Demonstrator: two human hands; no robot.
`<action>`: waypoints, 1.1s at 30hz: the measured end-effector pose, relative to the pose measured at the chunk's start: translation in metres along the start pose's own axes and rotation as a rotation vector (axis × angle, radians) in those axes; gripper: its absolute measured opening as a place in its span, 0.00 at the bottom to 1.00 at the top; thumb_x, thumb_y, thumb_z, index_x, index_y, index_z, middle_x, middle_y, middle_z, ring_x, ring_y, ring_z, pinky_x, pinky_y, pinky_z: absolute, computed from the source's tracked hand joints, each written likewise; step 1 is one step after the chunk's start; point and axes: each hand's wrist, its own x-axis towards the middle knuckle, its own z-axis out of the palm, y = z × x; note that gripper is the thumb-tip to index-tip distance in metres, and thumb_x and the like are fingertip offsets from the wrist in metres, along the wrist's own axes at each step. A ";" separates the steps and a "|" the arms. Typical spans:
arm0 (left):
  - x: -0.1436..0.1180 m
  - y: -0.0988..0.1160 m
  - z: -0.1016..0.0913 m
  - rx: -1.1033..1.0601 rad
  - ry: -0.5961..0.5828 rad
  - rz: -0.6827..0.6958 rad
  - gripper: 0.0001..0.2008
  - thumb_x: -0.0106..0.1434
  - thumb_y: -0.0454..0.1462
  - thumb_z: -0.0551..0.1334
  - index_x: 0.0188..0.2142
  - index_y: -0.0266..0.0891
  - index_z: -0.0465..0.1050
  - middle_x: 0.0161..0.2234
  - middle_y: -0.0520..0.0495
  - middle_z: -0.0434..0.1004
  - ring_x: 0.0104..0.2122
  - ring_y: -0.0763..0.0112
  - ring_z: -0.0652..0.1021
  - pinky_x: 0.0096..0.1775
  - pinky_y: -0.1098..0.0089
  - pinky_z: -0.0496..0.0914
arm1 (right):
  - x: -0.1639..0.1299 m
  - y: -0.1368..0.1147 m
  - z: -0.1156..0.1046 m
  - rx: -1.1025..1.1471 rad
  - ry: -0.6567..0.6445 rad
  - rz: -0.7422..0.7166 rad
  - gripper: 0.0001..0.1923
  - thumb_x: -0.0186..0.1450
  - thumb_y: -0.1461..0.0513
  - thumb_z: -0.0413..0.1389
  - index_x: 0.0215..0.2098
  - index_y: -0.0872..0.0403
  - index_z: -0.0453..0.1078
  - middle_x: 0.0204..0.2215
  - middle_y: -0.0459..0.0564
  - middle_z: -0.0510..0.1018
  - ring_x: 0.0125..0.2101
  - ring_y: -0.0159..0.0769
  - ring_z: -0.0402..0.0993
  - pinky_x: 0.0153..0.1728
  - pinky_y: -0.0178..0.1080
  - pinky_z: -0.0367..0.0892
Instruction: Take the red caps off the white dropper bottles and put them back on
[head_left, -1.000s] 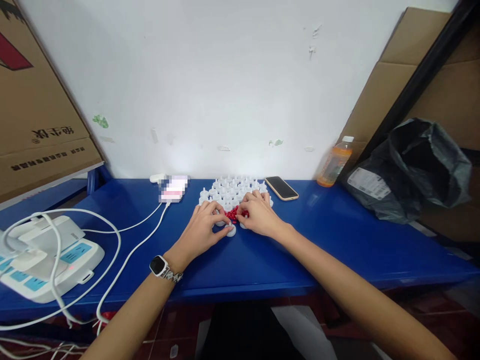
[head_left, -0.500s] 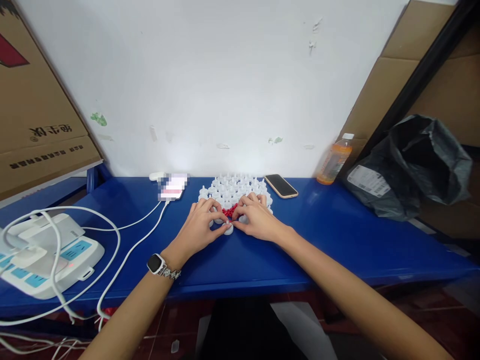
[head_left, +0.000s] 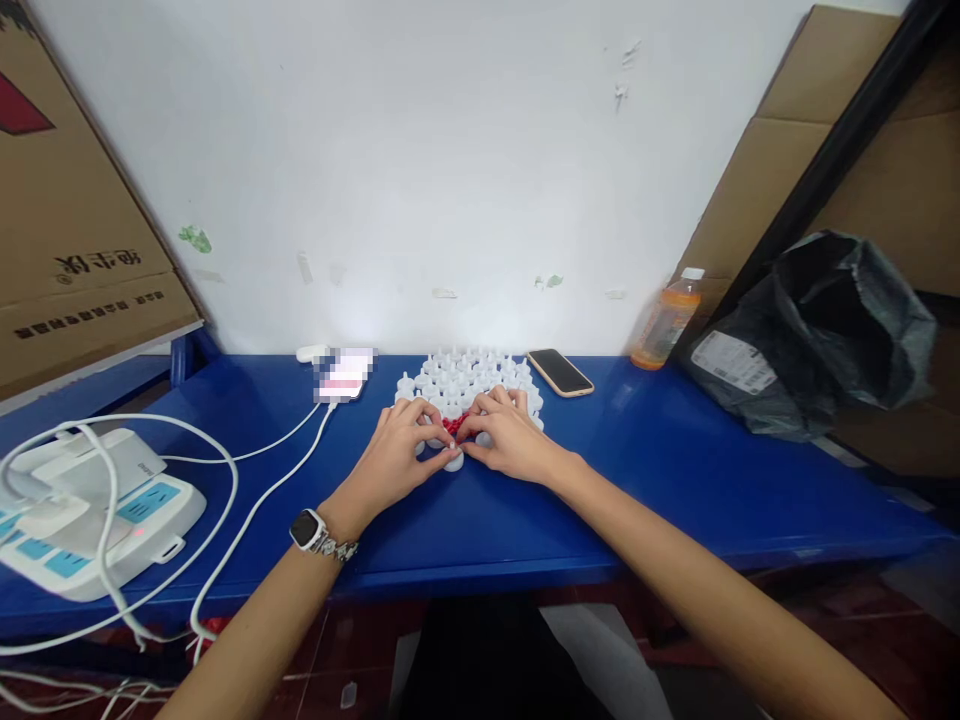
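Little white cap [head_left: 453, 461] was just in front of the red bits [head_left: 453, 425]
Left hand [head_left: 400, 440] had it pinched in its fingers; right hand [head_left: 514, 436] had fingers bunched by its tip, couldn't tell if gripping anything tbh.

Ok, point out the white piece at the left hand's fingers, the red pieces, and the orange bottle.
White piece [head_left: 454, 462]: head view, front of its base.
Red pieces [head_left: 453, 426]: head view, visible middle of the pile.
Orange bottle [head_left: 664, 326]: head view, mid-body.
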 end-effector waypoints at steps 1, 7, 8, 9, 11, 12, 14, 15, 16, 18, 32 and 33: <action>0.000 0.000 0.000 -0.003 -0.001 -0.002 0.10 0.66 0.47 0.62 0.35 0.47 0.79 0.43 0.48 0.71 0.43 0.62 0.69 0.46 0.58 0.62 | 0.000 0.000 0.000 0.002 0.002 0.000 0.07 0.67 0.57 0.58 0.39 0.48 0.79 0.38 0.51 0.73 0.44 0.43 0.60 0.47 0.48 0.50; -0.001 0.000 0.000 -0.014 -0.006 -0.009 0.09 0.66 0.46 0.63 0.35 0.48 0.79 0.42 0.48 0.71 0.44 0.62 0.69 0.47 0.58 0.61 | 0.000 0.002 -0.001 -0.012 0.001 -0.023 0.08 0.68 0.56 0.58 0.42 0.46 0.79 0.39 0.51 0.73 0.44 0.43 0.60 0.47 0.48 0.49; -0.001 0.000 0.000 -0.013 -0.004 -0.012 0.09 0.65 0.46 0.63 0.35 0.48 0.79 0.42 0.49 0.71 0.44 0.62 0.69 0.47 0.58 0.61 | 0.001 0.003 -0.001 -0.017 -0.006 -0.030 0.08 0.68 0.56 0.58 0.41 0.45 0.79 0.39 0.51 0.73 0.44 0.43 0.60 0.47 0.48 0.49; -0.001 0.000 0.000 -0.012 -0.002 -0.014 0.09 0.65 0.46 0.63 0.35 0.48 0.79 0.42 0.49 0.71 0.43 0.62 0.69 0.47 0.58 0.61 | 0.001 0.003 0.000 -0.021 -0.010 -0.036 0.09 0.68 0.56 0.57 0.41 0.46 0.80 0.39 0.51 0.73 0.44 0.43 0.60 0.47 0.48 0.49; 0.000 -0.001 0.001 -0.013 -0.001 -0.013 0.09 0.65 0.47 0.63 0.35 0.48 0.79 0.42 0.49 0.71 0.43 0.62 0.69 0.46 0.58 0.61 | 0.002 0.004 0.000 -0.022 -0.011 -0.038 0.09 0.69 0.55 0.57 0.40 0.46 0.79 0.39 0.51 0.73 0.44 0.43 0.60 0.47 0.48 0.49; 0.000 -0.001 0.001 -0.015 -0.001 -0.011 0.09 0.65 0.47 0.63 0.35 0.48 0.79 0.42 0.48 0.71 0.44 0.62 0.69 0.46 0.58 0.61 | 0.002 0.004 0.000 -0.019 -0.010 -0.036 0.10 0.69 0.55 0.57 0.39 0.47 0.79 0.39 0.51 0.73 0.44 0.43 0.60 0.48 0.48 0.49; 0.000 -0.002 0.001 -0.021 -0.002 -0.006 0.09 0.66 0.47 0.63 0.36 0.48 0.79 0.43 0.48 0.71 0.44 0.62 0.69 0.47 0.58 0.61 | 0.003 0.004 0.000 -0.010 -0.008 -0.027 0.10 0.68 0.55 0.57 0.38 0.49 0.79 0.39 0.51 0.73 0.45 0.43 0.60 0.48 0.48 0.49; 0.000 -0.002 0.002 -0.025 0.000 -0.005 0.09 0.66 0.47 0.63 0.36 0.48 0.79 0.43 0.48 0.71 0.44 0.62 0.69 0.47 0.58 0.61 | 0.002 0.004 0.000 -0.007 -0.007 -0.022 0.10 0.68 0.55 0.57 0.37 0.50 0.79 0.39 0.52 0.73 0.45 0.43 0.61 0.49 0.49 0.49; -0.001 -0.003 0.002 -0.029 0.002 -0.005 0.10 0.66 0.47 0.63 0.36 0.48 0.79 0.43 0.48 0.71 0.44 0.62 0.69 0.48 0.58 0.61 | 0.002 0.004 -0.001 -0.005 -0.007 -0.017 0.10 0.68 0.55 0.58 0.37 0.50 0.78 0.39 0.52 0.73 0.45 0.44 0.61 0.49 0.49 0.49; -0.001 -0.003 0.002 -0.035 0.007 -0.011 0.10 0.66 0.48 0.62 0.36 0.49 0.79 0.43 0.48 0.71 0.44 0.63 0.69 0.48 0.58 0.61 | 0.001 0.005 -0.002 -0.003 -0.005 -0.008 0.09 0.68 0.55 0.58 0.36 0.50 0.78 0.38 0.52 0.73 0.45 0.44 0.61 0.49 0.49 0.50; -0.001 -0.003 0.002 -0.031 -0.014 -0.024 0.08 0.65 0.46 0.64 0.35 0.49 0.80 0.43 0.49 0.72 0.44 0.62 0.69 0.47 0.58 0.62 | -0.001 0.004 0.001 -0.016 0.006 -0.016 0.07 0.67 0.56 0.59 0.38 0.47 0.79 0.39 0.51 0.74 0.45 0.44 0.62 0.49 0.49 0.50; -0.001 -0.003 0.002 -0.030 -0.014 -0.022 0.08 0.65 0.46 0.64 0.35 0.49 0.80 0.43 0.49 0.72 0.44 0.62 0.69 0.47 0.58 0.62 | -0.001 0.004 0.001 -0.010 0.012 -0.021 0.07 0.68 0.57 0.58 0.37 0.48 0.79 0.39 0.51 0.75 0.45 0.44 0.62 0.49 0.49 0.51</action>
